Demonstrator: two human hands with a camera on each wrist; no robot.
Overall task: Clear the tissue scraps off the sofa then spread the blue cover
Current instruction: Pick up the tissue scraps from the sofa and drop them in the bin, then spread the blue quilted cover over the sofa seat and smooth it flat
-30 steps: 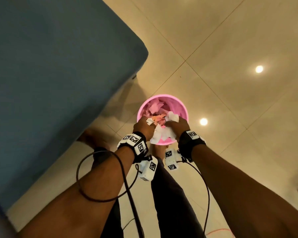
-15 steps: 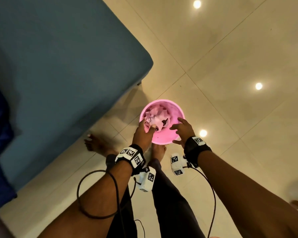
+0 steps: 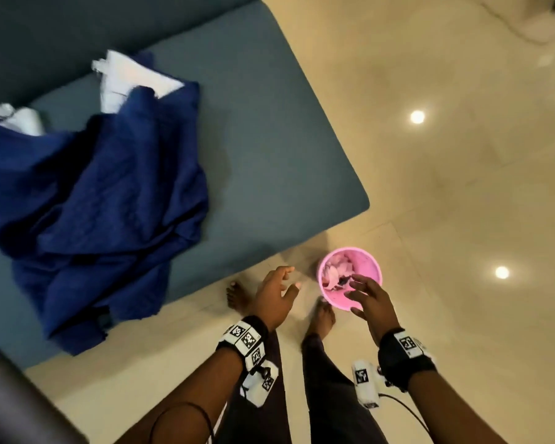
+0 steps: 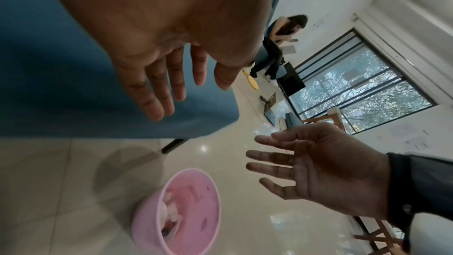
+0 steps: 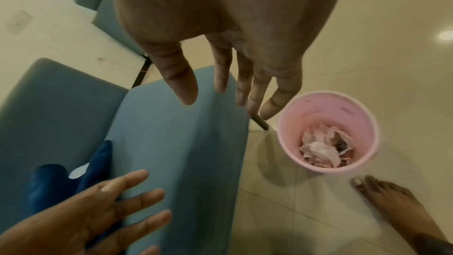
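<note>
Both hands spread and holding nothing: left hand [image 3: 274, 299] over the floor beside the bin [image 3: 370, 267], right hand [image 3: 370, 299] above its rim. Scraps [image 5: 321, 147] at the bin's bottom plain only from the right wrist; cover [image 3: 93, 200] heaped on the sofa [image 3: 269, 155] fully seen only from the head. Half a second ago, reaching into the bin; now lifted clear.
</note>
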